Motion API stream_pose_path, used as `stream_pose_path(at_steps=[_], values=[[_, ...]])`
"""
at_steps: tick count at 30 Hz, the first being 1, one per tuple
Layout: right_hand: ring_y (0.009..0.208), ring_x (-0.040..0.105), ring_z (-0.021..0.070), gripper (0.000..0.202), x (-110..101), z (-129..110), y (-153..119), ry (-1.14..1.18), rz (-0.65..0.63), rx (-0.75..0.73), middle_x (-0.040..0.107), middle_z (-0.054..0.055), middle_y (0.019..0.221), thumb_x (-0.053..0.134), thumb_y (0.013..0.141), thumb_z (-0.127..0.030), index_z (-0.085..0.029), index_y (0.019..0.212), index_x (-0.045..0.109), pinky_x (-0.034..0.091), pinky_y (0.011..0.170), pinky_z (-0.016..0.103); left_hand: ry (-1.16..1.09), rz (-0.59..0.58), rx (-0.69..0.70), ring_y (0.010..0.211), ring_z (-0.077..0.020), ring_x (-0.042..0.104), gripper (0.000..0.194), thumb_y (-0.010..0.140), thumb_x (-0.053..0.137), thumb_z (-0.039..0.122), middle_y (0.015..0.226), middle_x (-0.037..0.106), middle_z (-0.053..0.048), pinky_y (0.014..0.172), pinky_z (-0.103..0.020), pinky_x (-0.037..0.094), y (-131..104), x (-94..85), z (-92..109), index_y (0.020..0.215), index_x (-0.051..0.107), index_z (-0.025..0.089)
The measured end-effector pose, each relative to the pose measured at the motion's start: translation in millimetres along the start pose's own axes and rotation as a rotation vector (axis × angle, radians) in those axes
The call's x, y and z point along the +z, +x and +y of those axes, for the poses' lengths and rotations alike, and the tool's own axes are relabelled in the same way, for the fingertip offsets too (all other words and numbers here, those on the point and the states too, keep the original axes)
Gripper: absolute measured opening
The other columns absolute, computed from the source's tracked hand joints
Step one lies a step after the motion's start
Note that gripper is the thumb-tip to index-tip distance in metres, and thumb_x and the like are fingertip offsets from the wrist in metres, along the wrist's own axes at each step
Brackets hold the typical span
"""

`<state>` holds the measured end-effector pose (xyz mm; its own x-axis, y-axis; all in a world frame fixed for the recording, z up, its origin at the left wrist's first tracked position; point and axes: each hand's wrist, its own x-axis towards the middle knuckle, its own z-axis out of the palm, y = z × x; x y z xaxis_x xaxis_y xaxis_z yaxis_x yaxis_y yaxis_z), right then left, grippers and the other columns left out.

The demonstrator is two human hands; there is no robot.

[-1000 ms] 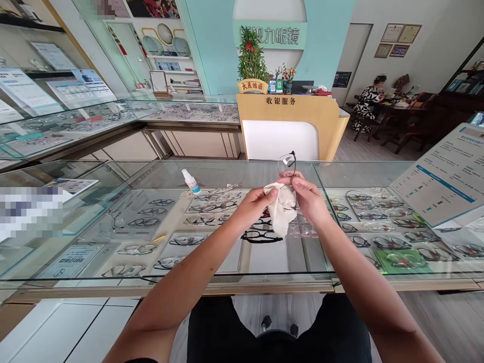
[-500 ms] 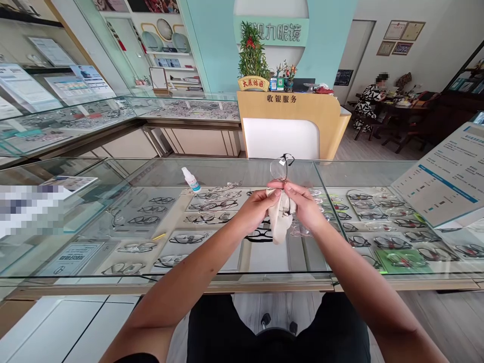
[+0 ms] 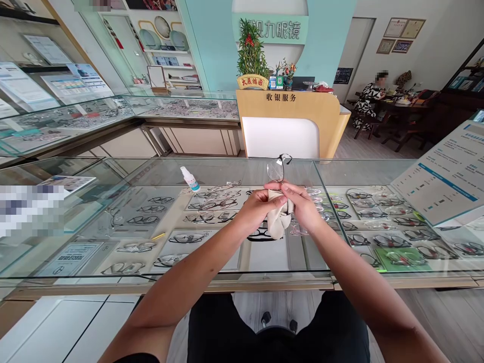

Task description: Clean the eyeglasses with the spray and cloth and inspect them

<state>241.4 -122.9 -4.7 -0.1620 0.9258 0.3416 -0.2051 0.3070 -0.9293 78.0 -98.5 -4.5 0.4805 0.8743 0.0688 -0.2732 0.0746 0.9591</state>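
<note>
A pair of eyeglasses [image 3: 276, 171] with a thin frame and dark temples is held above the glass counter, one lens upright beyond my fingers. A small white tag hangs on it. My left hand [image 3: 260, 204] is closed on a beige cleaning cloth [image 3: 278, 222], its thumb pressing the cloth over the nearer lens. My right hand [image 3: 300, 201] pinches the glasses near the bridge, close against the cloth. The nearer lens is hidden by cloth and fingers. Left of my hands, a white spray bottle [image 3: 190, 179] with a blue label stands on the counter.
Under the glass counter top [image 3: 227, 174] lie rows of eyeglasses [image 3: 214, 204]. A printed sign board [image 3: 446, 176] stands at the right. Across the aisle is a wooden cashier desk [image 3: 291, 108] with a plant [image 3: 251, 55]. A person [image 3: 366, 103] sits at a far table.
The glasses have shifted and turned slightly left. My left thumb has slid right across the cloth, which is bunched a little differently. Both hands keep their hold.
</note>
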Motion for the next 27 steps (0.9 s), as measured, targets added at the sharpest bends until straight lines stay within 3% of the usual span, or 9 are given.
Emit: stream_pose_path(at_steps=[7, 14, 20, 27], values=[[0.104, 0.072, 0.0257, 0.045, 1, -2, -1, 0.085, 0.037, 0.074, 0.083, 0.005, 0.112, 0.080, 0.096, -0.069, -0.028, 0.108, 0.094, 0.056, 0.104, 0.040, 0.029, -0.013, -0.072, 0.062, -0.0136, 0.060, 0.057, 0.051, 0.115, 0.045, 0.071, 0.070, 0.001, 0.060, -0.026, 0.044, -3, 1.3, 1, 0.083, 0.076, 0.016], [0.114, 0.079, 0.0287, 0.045, 1, -7, -1, 0.170, 0.044, 0.081, 0.088, 0.006, 0.124, 0.082, 0.095, -0.066, -0.029, 0.118, 0.093, 0.061, 0.110, 0.044, 0.036, -0.094, -0.007, 0.077, -0.0179, 0.068, 0.059, 0.055, 0.115, 0.037, 0.085, 0.074, -0.002, 0.073, -0.029, 0.054, -5, 1.9, 5, 0.099, 0.081, 0.016], [0.117, 0.078, 0.0277, 0.046, 4, -4, 0, 0.241, 0.063, 0.093, 0.087, 0.007, 0.127, 0.082, 0.095, -0.065, -0.028, 0.122, 0.091, 0.063, 0.107, 0.041, 0.131, -0.024, 0.126, 0.075, -0.0153, 0.061, 0.059, 0.068, 0.109, 0.053, 0.086, 0.072, -0.001, 0.070, -0.027, 0.048, -9, 7.5, 1, 0.105, 0.080, 0.017], [0.131, 0.077, 0.0305, 0.048, 13, 3, -1, 0.189, 0.005, 0.078, 0.088, 0.006, 0.131, 0.075, 0.099, -0.069, -0.030, 0.121, 0.091, 0.060, 0.115, 0.043, 0.189, 0.157, 0.253, 0.065, -0.0130, 0.048, 0.068, 0.080, 0.091, 0.084, 0.071, 0.059, 0.002, 0.062, -0.028, 0.039, -7, 12.2, -9, 0.084, 0.067, 0.020]])
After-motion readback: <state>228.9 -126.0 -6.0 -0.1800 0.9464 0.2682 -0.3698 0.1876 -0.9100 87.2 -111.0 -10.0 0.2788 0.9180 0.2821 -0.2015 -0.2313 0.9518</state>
